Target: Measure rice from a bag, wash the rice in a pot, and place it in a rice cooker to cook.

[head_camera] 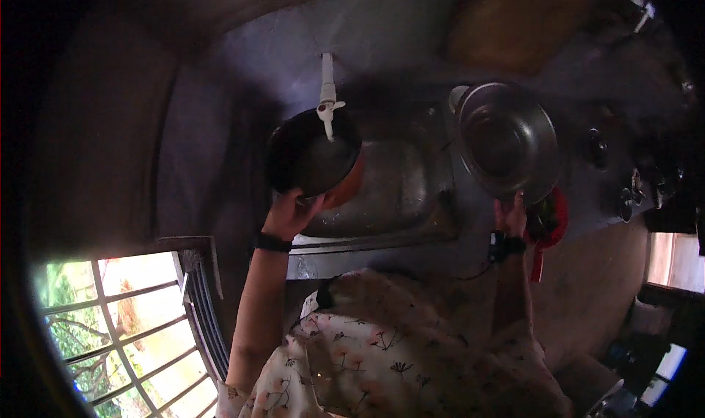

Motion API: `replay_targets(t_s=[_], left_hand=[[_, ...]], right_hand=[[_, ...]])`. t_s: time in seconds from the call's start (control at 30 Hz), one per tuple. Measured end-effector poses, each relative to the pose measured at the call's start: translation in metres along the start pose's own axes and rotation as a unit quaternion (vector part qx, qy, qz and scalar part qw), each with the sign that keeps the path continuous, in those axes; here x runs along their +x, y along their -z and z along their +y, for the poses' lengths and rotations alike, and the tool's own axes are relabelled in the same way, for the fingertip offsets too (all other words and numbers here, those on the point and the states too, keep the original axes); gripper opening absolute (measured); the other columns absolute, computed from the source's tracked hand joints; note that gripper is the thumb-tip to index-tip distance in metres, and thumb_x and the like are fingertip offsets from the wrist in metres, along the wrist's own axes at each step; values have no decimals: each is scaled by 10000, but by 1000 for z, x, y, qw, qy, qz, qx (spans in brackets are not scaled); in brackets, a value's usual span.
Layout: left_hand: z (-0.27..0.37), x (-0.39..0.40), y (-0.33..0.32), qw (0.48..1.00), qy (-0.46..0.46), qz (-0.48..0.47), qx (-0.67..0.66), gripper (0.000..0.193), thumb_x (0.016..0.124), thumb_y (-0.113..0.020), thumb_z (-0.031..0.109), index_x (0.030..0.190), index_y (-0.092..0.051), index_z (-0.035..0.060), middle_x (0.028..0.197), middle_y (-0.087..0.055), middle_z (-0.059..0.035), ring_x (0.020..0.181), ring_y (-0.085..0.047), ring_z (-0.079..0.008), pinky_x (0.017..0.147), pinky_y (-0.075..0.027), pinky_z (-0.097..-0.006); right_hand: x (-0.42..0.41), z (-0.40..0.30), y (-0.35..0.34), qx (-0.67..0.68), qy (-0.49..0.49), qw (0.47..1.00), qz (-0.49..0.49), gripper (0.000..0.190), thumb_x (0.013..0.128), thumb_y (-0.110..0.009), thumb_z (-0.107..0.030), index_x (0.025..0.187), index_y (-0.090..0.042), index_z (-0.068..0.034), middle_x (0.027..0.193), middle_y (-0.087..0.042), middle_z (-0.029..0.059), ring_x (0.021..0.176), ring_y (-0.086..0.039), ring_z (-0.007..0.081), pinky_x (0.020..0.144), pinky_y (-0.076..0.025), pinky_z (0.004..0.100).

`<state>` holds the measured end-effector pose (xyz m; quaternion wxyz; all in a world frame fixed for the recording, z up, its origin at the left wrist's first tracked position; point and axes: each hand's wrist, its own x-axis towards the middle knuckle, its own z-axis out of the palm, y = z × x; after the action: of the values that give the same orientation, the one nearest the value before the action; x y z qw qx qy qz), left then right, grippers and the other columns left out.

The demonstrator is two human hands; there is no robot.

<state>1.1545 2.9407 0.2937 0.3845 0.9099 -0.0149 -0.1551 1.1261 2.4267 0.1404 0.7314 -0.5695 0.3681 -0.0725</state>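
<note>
My left hand (292,214) grips the near rim of a dark round pot (308,165) beneath a white plastic tap (329,110). Whether water runs from the tap I cannot tell. Under the pot's right side an orange-red round surface shows. My right hand (511,214) holds the near rim of a wide metal pot (504,137), tilted over the counter right of the sink. Its inside looks bare. Between the two pots lies the stainless steel sink (385,192), its basin partly hidden by the dark pot.
A red handled container (559,220) with something green inside sits just right of my right hand. Small metal items (626,204) stand further right on the counter. A barred window (132,330) is at the lower left. A thin cable hangs from my right wrist.
</note>
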Motion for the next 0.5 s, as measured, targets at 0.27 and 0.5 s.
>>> replay_targets(t_s=[0.27,0.5], left_hand=[[-24,2,-8,917,39,43,-394,232,809,-737,203,941,-638,40,900,-691,-130,855,-668,-196,705,-506,-317],[14,-7,24,989,149,-3,-7,246,857,-684,226,912,-608,-1,920,-690,-116,869,-645,-178,726,-492,-324]], right_hand=[[-87,36,-127,-198,-142,913,-327,274,920,-571,-249,1144,-588,-93,990,-630,29,903,-615,193,777,-502,338],[-33,127,-284,-515,207,661,-505,261,861,-514,-97,1099,-617,-68,1079,-617,164,993,-599,305,868,-469,385]])
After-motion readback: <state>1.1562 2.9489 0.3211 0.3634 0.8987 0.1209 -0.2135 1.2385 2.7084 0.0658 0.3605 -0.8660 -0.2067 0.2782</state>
